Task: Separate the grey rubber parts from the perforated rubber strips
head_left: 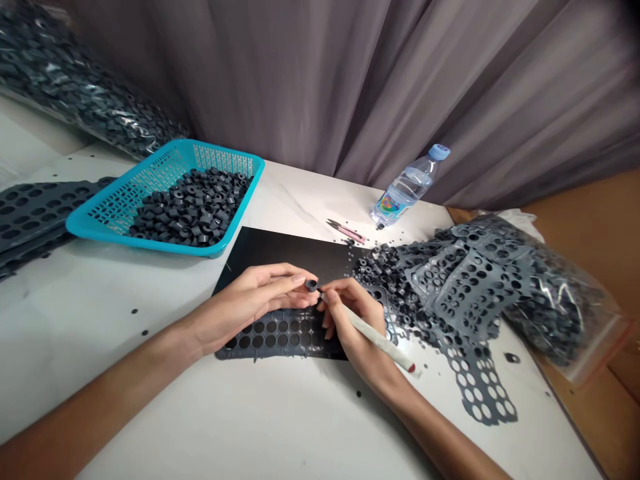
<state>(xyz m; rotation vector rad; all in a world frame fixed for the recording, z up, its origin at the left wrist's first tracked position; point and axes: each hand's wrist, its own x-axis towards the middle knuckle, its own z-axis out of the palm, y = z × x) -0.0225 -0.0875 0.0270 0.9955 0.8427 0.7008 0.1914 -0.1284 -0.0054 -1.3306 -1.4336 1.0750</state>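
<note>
Sitting far left: blue basket (150,245) of dark pieces (200,207). Left hand (265,290) pinches small dark cap (311,286), thumb toward fingers, above black mat (280,250). Cap looks light, rubbery, slightly springy; take by outer wall. Right hand (363,317) pinches pen-like tool (373,335), probably light, stiff, tip near cap. Right: punched sheets (467,263).

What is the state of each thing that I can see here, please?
Left hand: holding a small dark piece
Small dark piece: between fingers, hollow side visible
Right hand: gripping the white stick
White stick: slanted, red end away from the piece
Blue basket: open, partly filled
Bottle: capped, partly filled
Pink-handled tool: lying down
Curtain: drawn across
</note>
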